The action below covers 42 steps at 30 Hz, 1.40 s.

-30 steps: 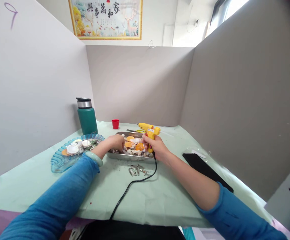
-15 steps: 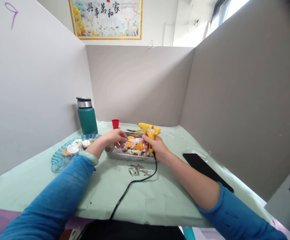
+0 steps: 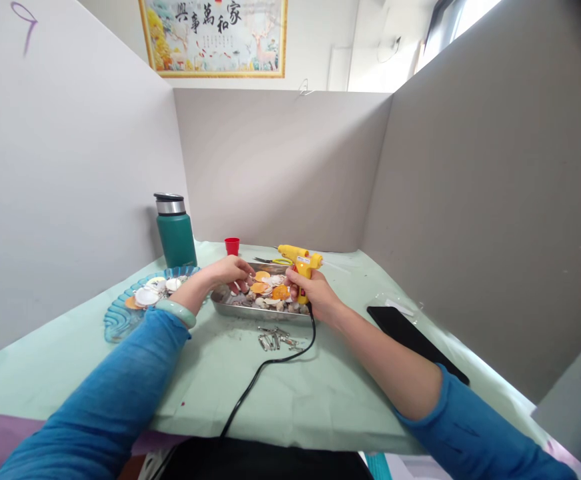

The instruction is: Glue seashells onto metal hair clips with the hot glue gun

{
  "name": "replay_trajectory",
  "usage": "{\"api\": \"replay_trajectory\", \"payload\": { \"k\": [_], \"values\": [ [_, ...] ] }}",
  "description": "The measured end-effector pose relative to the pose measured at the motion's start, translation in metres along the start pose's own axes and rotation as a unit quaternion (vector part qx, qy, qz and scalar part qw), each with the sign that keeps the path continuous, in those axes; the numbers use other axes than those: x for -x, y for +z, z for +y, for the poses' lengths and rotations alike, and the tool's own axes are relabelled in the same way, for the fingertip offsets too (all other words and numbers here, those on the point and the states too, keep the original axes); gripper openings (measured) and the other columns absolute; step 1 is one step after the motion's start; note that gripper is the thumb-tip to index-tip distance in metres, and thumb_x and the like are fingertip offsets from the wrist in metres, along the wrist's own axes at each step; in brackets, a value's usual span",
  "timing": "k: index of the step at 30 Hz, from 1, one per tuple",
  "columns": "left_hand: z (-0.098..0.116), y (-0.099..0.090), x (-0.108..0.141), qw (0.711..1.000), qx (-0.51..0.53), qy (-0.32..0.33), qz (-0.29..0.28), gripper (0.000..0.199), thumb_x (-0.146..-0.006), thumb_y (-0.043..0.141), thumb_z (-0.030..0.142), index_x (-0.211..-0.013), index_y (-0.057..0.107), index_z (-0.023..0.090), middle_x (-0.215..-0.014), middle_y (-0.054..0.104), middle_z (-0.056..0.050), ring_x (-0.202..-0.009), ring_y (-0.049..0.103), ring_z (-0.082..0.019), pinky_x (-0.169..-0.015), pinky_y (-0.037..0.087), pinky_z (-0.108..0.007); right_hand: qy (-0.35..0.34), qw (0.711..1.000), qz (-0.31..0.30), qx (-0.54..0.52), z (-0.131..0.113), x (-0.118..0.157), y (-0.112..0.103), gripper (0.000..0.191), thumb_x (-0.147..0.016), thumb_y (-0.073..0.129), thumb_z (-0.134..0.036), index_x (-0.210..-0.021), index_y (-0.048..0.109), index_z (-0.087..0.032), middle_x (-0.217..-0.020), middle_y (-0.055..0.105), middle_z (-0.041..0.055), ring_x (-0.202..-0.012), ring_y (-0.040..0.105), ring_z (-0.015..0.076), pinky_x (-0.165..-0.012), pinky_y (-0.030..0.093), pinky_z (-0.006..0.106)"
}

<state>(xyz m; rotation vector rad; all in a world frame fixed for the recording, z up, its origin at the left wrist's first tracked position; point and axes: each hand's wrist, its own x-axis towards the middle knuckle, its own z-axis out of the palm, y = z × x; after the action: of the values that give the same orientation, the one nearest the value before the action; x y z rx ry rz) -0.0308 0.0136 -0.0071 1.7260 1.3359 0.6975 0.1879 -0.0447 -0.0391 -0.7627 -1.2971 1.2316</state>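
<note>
My right hand [image 3: 315,293] is closed around the handle of a yellow hot glue gun [image 3: 301,259], its nozzle pointing left and its black cord hanging down. My left hand [image 3: 233,272] reaches over the left part of a metal tray [image 3: 250,311]. Its fingers are loosely bent and apart, close to the shells, and nothing shows clearly between them. White, orange and brown seashells [image 3: 270,288] fill the tray. Just in front of it lies a small pile of silvery metal clips [image 3: 275,339].
At the left, a blue scalloped plate [image 3: 116,320] bears more shells, with a green bottle [image 3: 176,233] behind it. A red cup [image 3: 231,246] and yellow-handled pliers [image 3: 281,261] lie beyond the tray. To the right are a black flat object [image 3: 415,343] and clear plastic [image 3: 395,301]. Grey panels surround the table.
My left fingers have shifted slightly over the shells in the tray. The right hand keeps the glue gun in nearly the same place.
</note>
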Motion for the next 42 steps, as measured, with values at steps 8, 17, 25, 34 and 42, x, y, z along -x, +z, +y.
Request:
{"api": "replay_trajectory", "payload": {
  "k": [8, 17, 25, 34, 42],
  "values": [
    [0.007, 0.005, 0.007, 0.993, 0.110, 0.001, -0.036, 0.020, -0.064, 0.063, 0.008, -0.083, 0.063, 0.013, -0.072, 0.069, -0.009, -0.057, 0.065, -0.018, -0.049, 0.049, -0.025, 0.002, 1.000, -0.004, -0.003, 0.000, 0.000, 0.000, 0.029, -0.065, 0.072, -0.038, -0.077, 0.055, -0.018, -0.067, 0.058, -0.0018, -0.043, 0.046, 0.0063, -0.039, 0.039, 0.022],
    [0.023, 0.022, 0.018, 0.951, 0.266, 0.016, -0.155, 0.018, -0.068, 0.070, 0.009, -0.085, 0.061, 0.011, -0.075, 0.068, -0.009, -0.073, 0.068, -0.019, -0.060, 0.054, -0.026, -0.006, 1.000, 0.001, 0.002, -0.001, 0.001, 0.001, 0.030, -0.062, 0.073, -0.033, -0.080, 0.053, -0.018, -0.064, 0.057, -0.0033, -0.043, 0.045, 0.0066, -0.041, 0.038, 0.022],
    [0.025, 0.044, 0.020, 0.954, 0.235, 0.047, -0.180, 0.020, -0.069, 0.074, 0.021, -0.080, 0.061, 0.010, -0.076, 0.069, -0.011, -0.073, 0.068, -0.019, -0.066, 0.054, -0.028, -0.014, 0.999, 0.015, 0.025, 0.000, 0.001, 0.003, 0.033, -0.061, 0.072, -0.030, -0.085, 0.052, -0.018, -0.054, 0.051, -0.0060, -0.046, 0.046, 0.0088, -0.044, 0.038, 0.023],
    [0.025, 0.044, 0.021, 0.967, 0.206, 0.063, -0.136, 0.025, -0.065, 0.078, 0.026, -0.077, 0.063, 0.010, -0.073, 0.069, -0.010, -0.062, 0.066, -0.014, -0.064, 0.053, -0.025, -0.011, 1.000, -0.001, 0.020, -0.001, 0.002, 0.003, 0.034, -0.062, 0.071, -0.031, -0.086, 0.052, -0.019, -0.053, 0.052, -0.0060, -0.046, 0.049, 0.0099, -0.043, 0.040, 0.022],
    [0.028, 0.051, 0.025, 0.975, 0.170, 0.088, -0.116, 0.024, -0.060, 0.079, 0.020, -0.077, 0.063, 0.013, -0.074, 0.069, -0.007, -0.064, 0.065, -0.015, -0.064, 0.053, -0.029, -0.013, 1.000, 0.022, -0.016, 0.002, -0.001, 0.003, 0.034, -0.062, 0.071, -0.024, -0.089, 0.051, -0.018, -0.061, 0.062, -0.0013, -0.053, 0.059, 0.0134, -0.049, 0.049, 0.025]
  ]
}}
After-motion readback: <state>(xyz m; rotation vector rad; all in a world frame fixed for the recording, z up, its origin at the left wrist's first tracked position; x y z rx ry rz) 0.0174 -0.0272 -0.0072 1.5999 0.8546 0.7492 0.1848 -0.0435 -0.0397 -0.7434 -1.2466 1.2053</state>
